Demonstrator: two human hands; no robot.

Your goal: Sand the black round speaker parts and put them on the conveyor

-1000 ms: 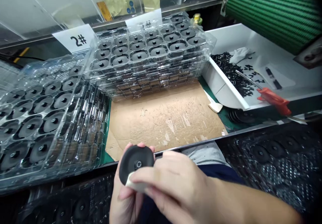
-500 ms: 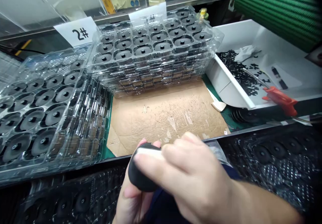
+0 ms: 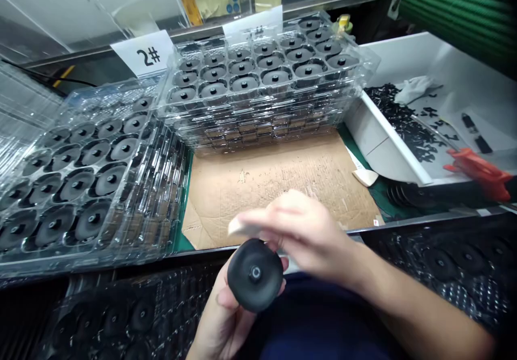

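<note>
My left hand [image 3: 226,306] grips a black rounded rubber-like part [image 3: 255,279] by its edge. The part's dished face, with a small round hub in the middle, is turned up toward me. Just above it is my right hand [image 3: 302,236], closed with its fingers together around a pale, flat, blade-like piece [image 3: 242,227]. Most of that piece is hidden by the fingers, so its exact kind does not show. The pale piece is close over the part's far edge; whether they touch, I cannot tell.
Clear plastic trays of similar black parts are stacked at the left [image 3: 81,182] and back [image 3: 258,96]. Cardboard [image 3: 258,177] covers the bench. At right, a white bin [image 3: 404,144] holds black scraps and an orange-handled tool [image 3: 476,168]; a beige wedge [image 3: 365,177] lies beside it.
My right hand has lifted the pale piece off the black part's side and moved up. The left hand has turned the part so its face shows. The view has shifted slightly.
</note>
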